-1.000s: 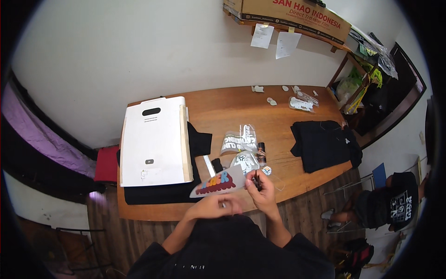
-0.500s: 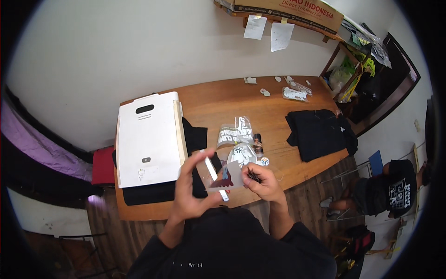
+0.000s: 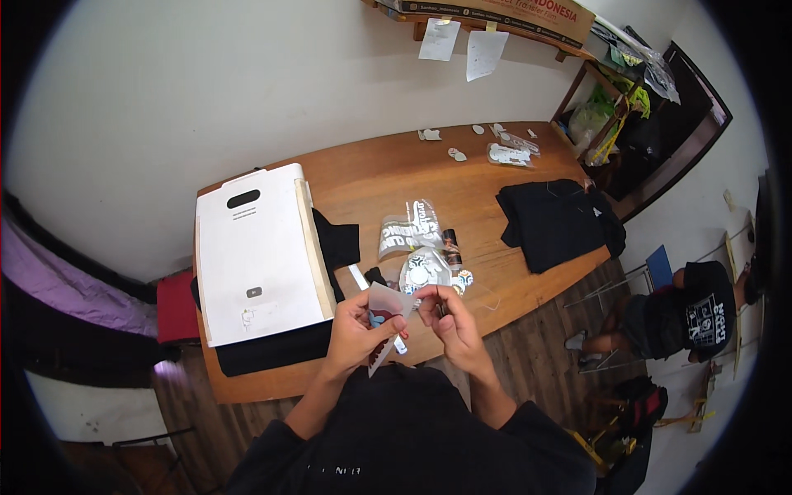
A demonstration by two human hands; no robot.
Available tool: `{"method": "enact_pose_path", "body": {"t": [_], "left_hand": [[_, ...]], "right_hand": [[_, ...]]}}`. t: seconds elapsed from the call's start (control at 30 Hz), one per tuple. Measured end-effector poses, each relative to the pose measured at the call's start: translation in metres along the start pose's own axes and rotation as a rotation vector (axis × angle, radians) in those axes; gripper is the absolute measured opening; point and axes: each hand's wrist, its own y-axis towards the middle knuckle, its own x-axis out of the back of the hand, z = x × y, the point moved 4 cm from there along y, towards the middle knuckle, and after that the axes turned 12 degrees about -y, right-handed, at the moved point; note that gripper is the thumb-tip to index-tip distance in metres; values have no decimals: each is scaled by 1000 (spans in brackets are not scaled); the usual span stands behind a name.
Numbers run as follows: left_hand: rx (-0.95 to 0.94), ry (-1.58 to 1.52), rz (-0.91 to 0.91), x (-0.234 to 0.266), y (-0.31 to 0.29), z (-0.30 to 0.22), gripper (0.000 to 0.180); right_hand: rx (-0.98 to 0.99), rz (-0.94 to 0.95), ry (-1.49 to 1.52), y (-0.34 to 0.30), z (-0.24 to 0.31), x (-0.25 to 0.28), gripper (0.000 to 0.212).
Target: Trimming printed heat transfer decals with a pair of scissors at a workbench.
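My left hand (image 3: 356, 337) pinches a small translucent film sheet (image 3: 386, 299) with a dark red and blue print, held upright and tilted over the table's near edge. Close beside the film, my right hand (image 3: 454, 326) has its fingers curled round a small dark tool (image 3: 442, 307); most of it is hidden, so its kind is unclear. Just beyond my hands lie clear film with white lettering (image 3: 411, 229), cut film pieces with round prints (image 3: 425, 268) and a small dark bottle (image 3: 450, 247). A white strip-like object (image 3: 358, 276) lies near my left hand.
A large white flat-topped machine (image 3: 256, 264) stands at the left of the wooden table (image 3: 363, 173), on black cloth. A folded black shirt (image 3: 554, 227) lies at right. Film scraps (image 3: 510, 155) are at the back. Another person (image 3: 701, 309) is beyond the table on the right.
My left hand has closed in from a wide spread grip, and the film has turned more upright, its lower end swinging toward me. The right hand's fingers have shifted on the dark tool.
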Motion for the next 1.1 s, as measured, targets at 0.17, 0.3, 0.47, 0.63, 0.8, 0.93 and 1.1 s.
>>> {"method": "enact_pose_path", "body": {"t": [0.17,0.3,0.47,0.63,0.8,0.93,1.1], "left_hand": [[-51,-97,-216,8,0,13,18],[-64,-165,-196,7,-2,15,15],[-34,-185,-247,11,-12,25,12],[-53,-309,-349,8,-15,25,12],[-43,-371,-288,9,-16,20,15],[-212,-317,-319,15,-10,15,27],[-658,652,-172,22,4,-27,17]], "right_hand": [[-79,-199,25,-14,-18,-33,32],[-62,-284,-8,-19,-32,-43,29],[-37,-368,-25,-19,-23,-50,28],[-7,-424,12,-19,-20,-56,26],[16,-433,4,-19,-23,-59,26],[7,-342,-152,-18,-20,-55,29],[90,-343,-333,-9,-2,-41,29]]}}
